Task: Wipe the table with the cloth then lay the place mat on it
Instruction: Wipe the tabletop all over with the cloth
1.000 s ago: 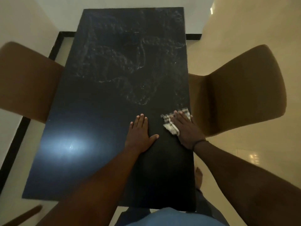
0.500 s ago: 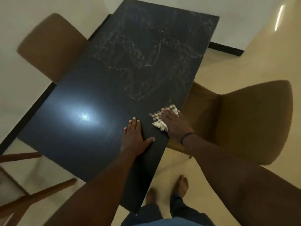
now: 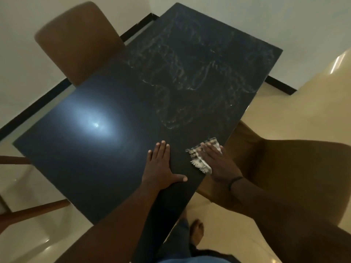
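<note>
A long black table (image 3: 106, 168) fills the middle of the view, with pale wet streaks (image 3: 190, 76) across its far half. My right hand (image 3: 218, 164) presses flat on a small checked cloth (image 3: 199, 162) with fringed ends, close to the table's right edge. My left hand (image 3: 161, 166) rests flat on the tabletop just left of the cloth, fingers spread, holding nothing. No place mat is in view.
One brown chair (image 3: 76, 38) stands at the table's far left side and another (image 3: 296, 179) at the right, right beside my right arm. Wooden chair legs (image 3: 32, 211) show at the lower left. My bare foot (image 3: 196, 230) is on the tiled floor.
The view has swung so the table now lies diagonally. Both hands stay on the table near its right edge, the right one still pressing the cloth.
</note>
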